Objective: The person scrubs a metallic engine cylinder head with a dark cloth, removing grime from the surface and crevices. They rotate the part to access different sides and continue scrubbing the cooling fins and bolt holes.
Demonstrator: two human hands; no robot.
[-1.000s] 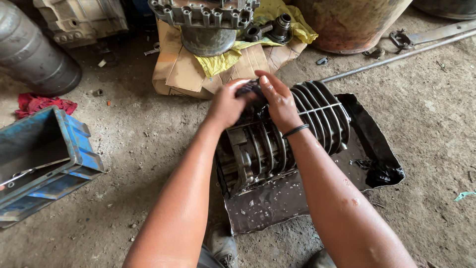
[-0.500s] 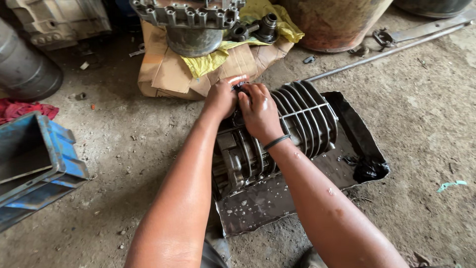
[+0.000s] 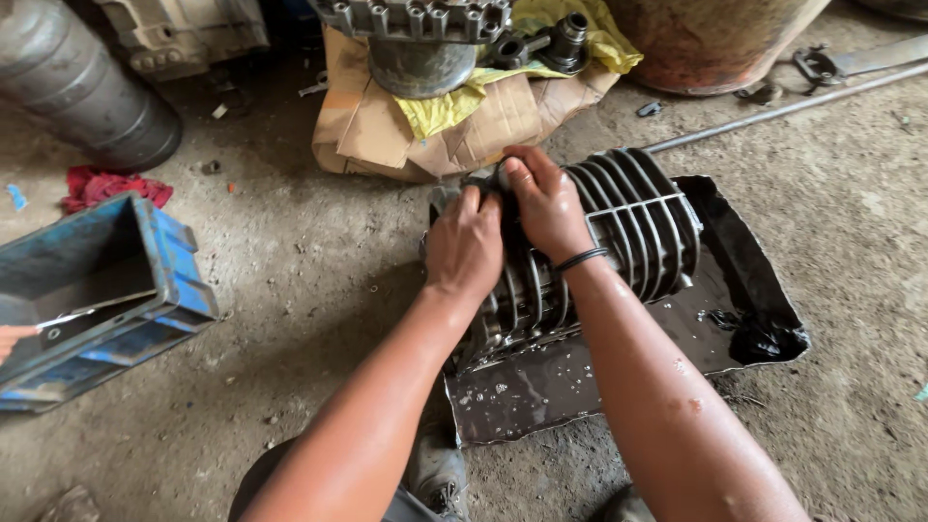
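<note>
1. I am kneeling over a grey finned metal engine cylinder [image 3: 619, 242] lying on its side on a dark oily sheet-metal tray [image 3: 735, 280], which is sitting on the dusty concrete floor [image 3: 309, 290].
2. My left hand [image 3: 466, 246] is pressing down on the near end of the cylinder, fingers [image 3: 471, 205] curled together over the top edge of the casting; I cannot tell whether they are pinching any small part.
3. My right hand [image 3: 546, 203] is lying just beside the left, touching it, fingers held together and bent over the same end. A black band [image 3: 578, 259] is circling that wrist.
4. Both forearms are looking wet and shiny.
5. A puddle of black oil is pooling in the tray's right corner [image 3: 768, 338].
6. Beyond the cylinder, a piece of crumpled brown cardboard [image 3: 464, 130] is carrying a yellow rag [image 3: 454, 106] and a round grey metal housing [image 3: 420, 58].
7. A battered blue metal box [image 3: 145, 300] is standing well apart on the left, a red rag [image 3: 106, 184] near it.
8. A long steel rod [image 3: 773, 111] is lying on the floor at upper right.
</note>
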